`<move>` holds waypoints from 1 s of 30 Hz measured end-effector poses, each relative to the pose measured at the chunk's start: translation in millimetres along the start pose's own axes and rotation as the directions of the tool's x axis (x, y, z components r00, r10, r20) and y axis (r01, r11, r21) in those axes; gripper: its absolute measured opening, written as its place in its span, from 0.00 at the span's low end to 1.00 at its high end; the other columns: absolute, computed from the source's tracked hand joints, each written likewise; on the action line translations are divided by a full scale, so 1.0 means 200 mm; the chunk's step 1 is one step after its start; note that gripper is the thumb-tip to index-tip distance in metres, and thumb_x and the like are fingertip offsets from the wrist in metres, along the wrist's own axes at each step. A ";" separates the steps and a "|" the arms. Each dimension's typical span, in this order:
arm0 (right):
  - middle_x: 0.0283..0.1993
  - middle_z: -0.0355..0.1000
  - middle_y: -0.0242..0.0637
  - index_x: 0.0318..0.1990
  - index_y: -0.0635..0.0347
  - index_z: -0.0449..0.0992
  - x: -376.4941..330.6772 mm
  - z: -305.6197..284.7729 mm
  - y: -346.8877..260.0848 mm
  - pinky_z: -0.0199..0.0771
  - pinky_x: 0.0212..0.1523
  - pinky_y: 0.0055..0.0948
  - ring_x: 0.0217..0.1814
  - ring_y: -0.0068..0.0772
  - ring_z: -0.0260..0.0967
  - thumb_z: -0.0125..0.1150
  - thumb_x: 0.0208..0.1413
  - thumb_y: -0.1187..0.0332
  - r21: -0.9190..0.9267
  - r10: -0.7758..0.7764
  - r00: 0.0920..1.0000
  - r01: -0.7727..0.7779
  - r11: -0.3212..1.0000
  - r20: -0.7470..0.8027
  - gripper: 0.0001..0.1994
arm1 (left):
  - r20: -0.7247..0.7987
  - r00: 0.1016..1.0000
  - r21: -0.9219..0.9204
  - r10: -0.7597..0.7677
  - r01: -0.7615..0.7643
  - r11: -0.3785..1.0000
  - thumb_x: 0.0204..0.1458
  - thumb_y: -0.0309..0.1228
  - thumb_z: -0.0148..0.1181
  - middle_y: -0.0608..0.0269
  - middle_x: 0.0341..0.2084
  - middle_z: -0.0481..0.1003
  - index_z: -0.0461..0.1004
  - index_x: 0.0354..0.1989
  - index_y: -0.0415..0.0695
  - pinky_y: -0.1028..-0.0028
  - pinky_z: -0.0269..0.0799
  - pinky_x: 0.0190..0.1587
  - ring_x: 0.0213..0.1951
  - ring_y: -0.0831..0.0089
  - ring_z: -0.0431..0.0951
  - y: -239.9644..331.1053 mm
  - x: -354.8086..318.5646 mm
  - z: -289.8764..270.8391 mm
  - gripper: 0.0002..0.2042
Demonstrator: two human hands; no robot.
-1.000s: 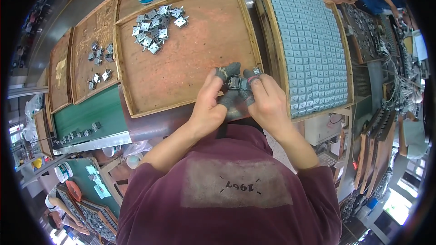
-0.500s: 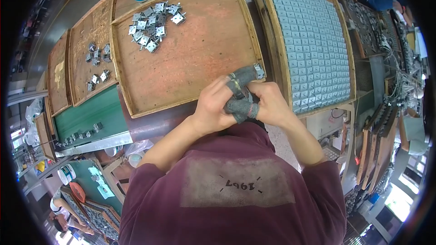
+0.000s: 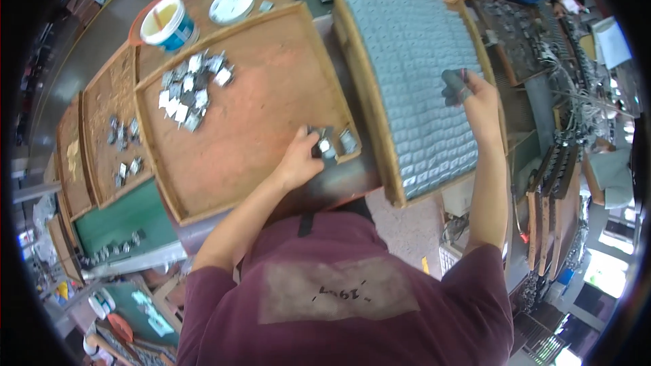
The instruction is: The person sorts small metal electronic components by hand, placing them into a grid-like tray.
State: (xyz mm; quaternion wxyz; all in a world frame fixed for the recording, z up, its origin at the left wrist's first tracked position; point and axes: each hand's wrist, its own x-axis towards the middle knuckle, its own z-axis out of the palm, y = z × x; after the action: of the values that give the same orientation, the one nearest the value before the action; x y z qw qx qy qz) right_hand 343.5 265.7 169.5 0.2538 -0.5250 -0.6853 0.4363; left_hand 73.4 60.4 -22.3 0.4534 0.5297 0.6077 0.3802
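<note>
My left hand (image 3: 298,160) is at the near right corner of a shallow wooden tray (image 3: 254,142). Its thumb and covered fingers close on a small silver metal bracket (image 3: 327,148). Another such bracket (image 3: 347,140) lies beside it in the corner. Over to the right, my right hand (image 3: 475,98) reaches above a wooden box (image 3: 371,105) filled with rows of small grey metal pieces (image 3: 424,88). Dark grey covers wrap its fingers, which bend downward and together. Motion blurs them, and whatever they may hold is hidden.
A pile of silver brackets (image 3: 193,88) lies in the tray's far left part. Behind stand a white-and-blue bucket (image 3: 166,26) and a round white lid (image 3: 232,5). More brackets sit on a green surface (image 3: 112,220) at left. Wooden boards (image 3: 542,220) stand at right.
My hands, together before, have come apart. The right has moved out over the box of grey pieces; the left has closed on a bracket at the tray's corner. The whole view has shifted.
</note>
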 end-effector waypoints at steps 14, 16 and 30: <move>0.59 0.71 0.52 0.62 0.46 0.70 1.64 -0.39 0.80 0.62 0.63 0.50 0.63 0.57 0.66 0.46 0.53 0.45 -0.792 0.123 0.950 -0.306 0.529 -0.286 0.31 | -0.047 0.990 -0.101 -0.130 0.125 0.987 0.48 0.25 0.66 0.51 0.49 0.61 0.61 0.62 0.39 0.68 0.76 0.48 0.47 0.57 0.72 0.24 -0.02 0.06 0.31; 0.58 0.72 0.49 0.62 0.43 0.71 1.72 -0.48 0.94 0.64 0.61 0.47 0.62 0.55 0.68 0.49 0.53 0.45 -0.743 -0.029 0.967 -0.175 0.646 -0.253 0.29 | -0.046 0.981 -0.105 -0.186 0.180 0.978 0.46 0.21 0.65 0.53 0.50 0.61 0.60 0.63 0.41 0.67 0.74 0.52 0.51 0.60 0.70 0.22 -0.03 -0.01 0.33; 0.48 0.73 0.40 0.63 0.65 0.63 0.93 -0.12 0.38 0.73 0.39 0.30 0.42 0.31 0.74 0.54 0.63 0.71 0.570 -0.066 0.984 0.151 0.808 -0.167 0.21 | -0.840 0.541 0.385 -0.034 0.639 0.666 0.43 0.27 0.64 0.54 0.37 0.71 0.71 0.42 0.45 0.56 0.70 0.41 0.42 0.51 0.73 -0.11 -0.27 -0.90 0.16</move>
State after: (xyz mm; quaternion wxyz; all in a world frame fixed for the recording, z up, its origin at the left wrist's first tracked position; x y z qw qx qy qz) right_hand 340.7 454.5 94.4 0.4733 -0.4118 -0.5291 0.5713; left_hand -103.9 7.4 19.9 -0.0036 0.2944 0.9285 0.2260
